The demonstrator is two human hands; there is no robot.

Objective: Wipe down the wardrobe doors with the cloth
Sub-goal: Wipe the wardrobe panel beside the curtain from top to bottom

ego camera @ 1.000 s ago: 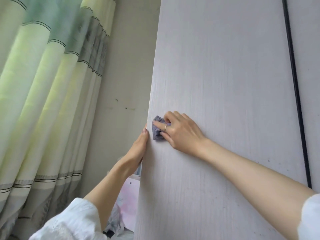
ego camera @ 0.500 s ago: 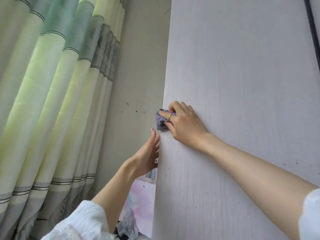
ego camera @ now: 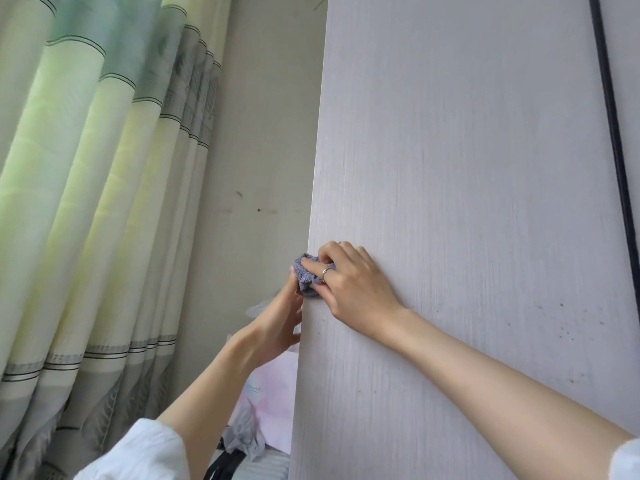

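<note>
Head cam, R hand fingers curled gripping cloth at wardrobe door edge, L hand fingers straight, touching cloth.

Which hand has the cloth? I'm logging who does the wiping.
The right hand, the one with the ring, presses the purple cloth on the wardrobe door. The left hand only rests at the door's edge.

The pale wood-grain door fills the view from 12 to 5 o'clock. A grey cloth sits at its left edge near centre. Dark specks, perhaps dirt, dot the door toward 4 o'clock.
</note>
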